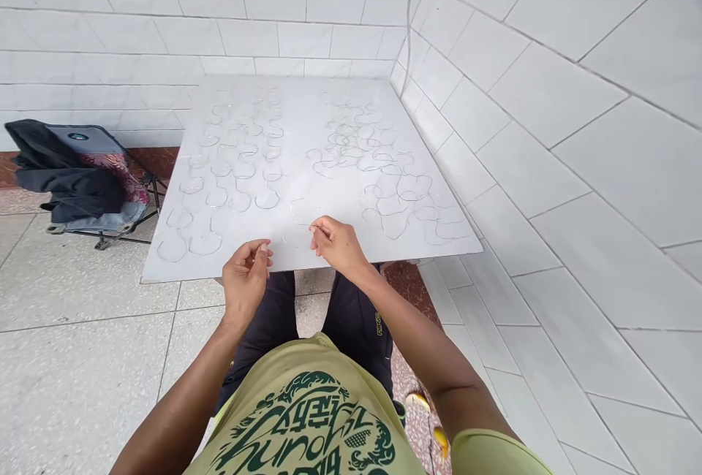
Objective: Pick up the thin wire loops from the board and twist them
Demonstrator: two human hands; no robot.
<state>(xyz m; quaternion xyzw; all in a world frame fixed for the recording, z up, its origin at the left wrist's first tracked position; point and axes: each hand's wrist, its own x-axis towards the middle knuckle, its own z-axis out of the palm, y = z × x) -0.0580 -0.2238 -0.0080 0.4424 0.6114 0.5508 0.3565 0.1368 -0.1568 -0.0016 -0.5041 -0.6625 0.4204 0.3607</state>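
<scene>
A white board (307,131) lies flat in front of me, its near edge over my knees. On its left half lie several bent wire hooks (230,168) in neat rows. On its right half more wire hooks (384,168) lie in a loose tangle. My left hand (246,281) and my right hand (336,242) are at the near edge, both with fingers pinched together. A thin wire piece (299,230) runs between them; its ends are hard to make out.
A white tiled wall (548,131) runs close along the board's right side and another stands behind it. A folding chair with dark clothes and a bag (82,175) stands on the speckled floor (82,329) at left.
</scene>
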